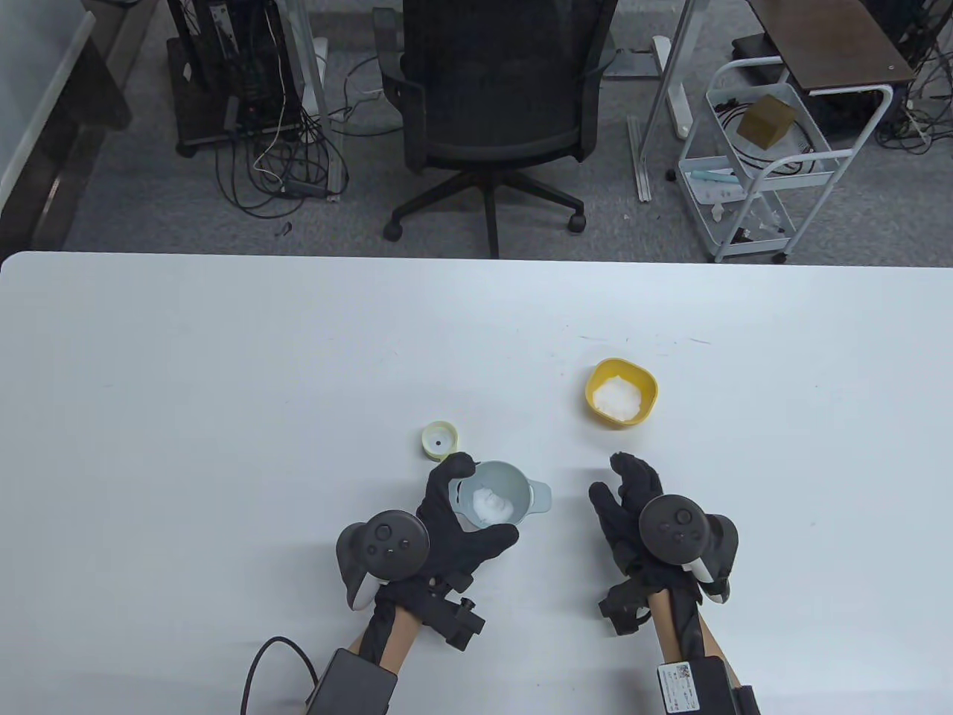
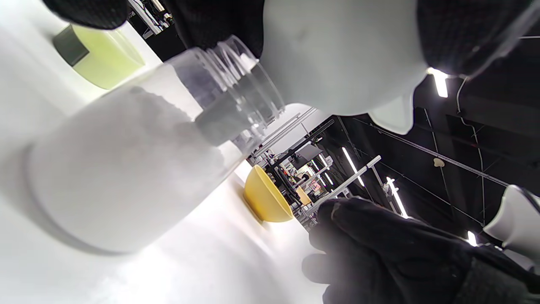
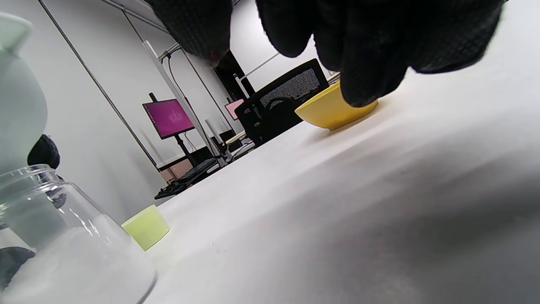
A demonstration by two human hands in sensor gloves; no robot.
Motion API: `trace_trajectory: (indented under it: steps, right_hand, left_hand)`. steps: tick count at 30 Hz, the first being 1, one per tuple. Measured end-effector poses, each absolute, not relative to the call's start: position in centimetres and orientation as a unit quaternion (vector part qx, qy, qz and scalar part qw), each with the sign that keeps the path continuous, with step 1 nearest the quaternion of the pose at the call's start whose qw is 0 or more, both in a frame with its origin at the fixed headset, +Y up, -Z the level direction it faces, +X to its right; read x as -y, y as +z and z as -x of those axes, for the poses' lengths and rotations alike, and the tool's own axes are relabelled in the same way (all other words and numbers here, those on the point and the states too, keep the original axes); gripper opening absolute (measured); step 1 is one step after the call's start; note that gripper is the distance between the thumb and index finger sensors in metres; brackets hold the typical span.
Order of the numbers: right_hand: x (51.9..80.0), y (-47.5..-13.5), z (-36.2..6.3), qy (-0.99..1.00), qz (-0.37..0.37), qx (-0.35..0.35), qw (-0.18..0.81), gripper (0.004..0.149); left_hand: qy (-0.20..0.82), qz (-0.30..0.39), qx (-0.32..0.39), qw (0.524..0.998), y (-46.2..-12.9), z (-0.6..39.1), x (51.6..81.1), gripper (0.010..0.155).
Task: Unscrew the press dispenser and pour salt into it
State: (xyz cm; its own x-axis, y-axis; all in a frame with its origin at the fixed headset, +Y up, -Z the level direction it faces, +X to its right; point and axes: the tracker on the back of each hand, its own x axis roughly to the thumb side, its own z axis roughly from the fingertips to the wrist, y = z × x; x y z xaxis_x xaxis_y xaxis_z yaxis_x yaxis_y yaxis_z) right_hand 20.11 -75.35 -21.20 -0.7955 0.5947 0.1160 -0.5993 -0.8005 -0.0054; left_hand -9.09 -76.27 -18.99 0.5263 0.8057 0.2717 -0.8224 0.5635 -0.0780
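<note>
Left hand [image 1: 454,521] curls around a pale grey-blue funnel [image 1: 500,500] seated in the threaded neck of a clear glass dispenser jar [image 2: 126,164]; thumb and fingers wrap the funnel's bowl from the left and near side, so the grip is narrow and holding the funnel; white salt [image 1: 495,508] sits in the funnel bowl, and the left wrist view shows the jar body already mostly filled w/ salt; jar stands upright on the white table [image 1: 223,357], near the table's front edge, roughly centre.

Right hand [image 1: 633,506] is to the right of the funnel, apart from it, holding nothing; fingers loosely bent and spread, palm turned toward the jar; in the right wrist view its fingertips [image 3: 363,80] hang just above the table surface; can't tell if they touch.

Unscrewed lime-green press cap [image 1: 439,438] lies on the table just beyond the left hand's fingertips, left of the funnel, not touching it; yellow bowl [image 1: 621,392] w/ more white salt stands farther back and to the right, beyond the right hand, well apart from the jar.

Behind the table: black office chair [image 1: 491,97]; white wire trolley [image 1: 759,164] at right.
</note>
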Motion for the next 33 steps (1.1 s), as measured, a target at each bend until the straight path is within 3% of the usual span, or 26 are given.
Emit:
trace_trajectory:
  steps: [18,21,22,23,33]
  right_hand:
    - [75.4,-21.2,-20.1,0.947,-0.055,0.02,0.315,0.064]
    - [75.4,-21.2,-20.1,0.949,-0.055,0.017,0.311,0.065]
    - [75.4,-21.2,-20.1,0.949,-0.055,0.016,0.31,0.065]
    - [75.5,-21.2,-20.0,0.95,-0.055,0.015,0.308,0.064]
    - [75.5,-21.2,-19.9,0.95,-0.059,0.011,0.306,0.065]
  left_hand:
    - [0.48,-0.041,0.138,0.865,-19.1,9.5,75.8,0.116]
    - [0.417,-0.014,0.125,0.9,-18.9,9.4,77.6,0.115]
    - [0.435,-0.037,0.134,0.89,-19.2,9.6,77.4,0.115]
    - [0.462,-0.013,0.134,0.876,-19.3,9.4,77.3,0.114]
    - [0.457,-0.015,0.129,0.88,-19.2,9.6,77.3,0.115]
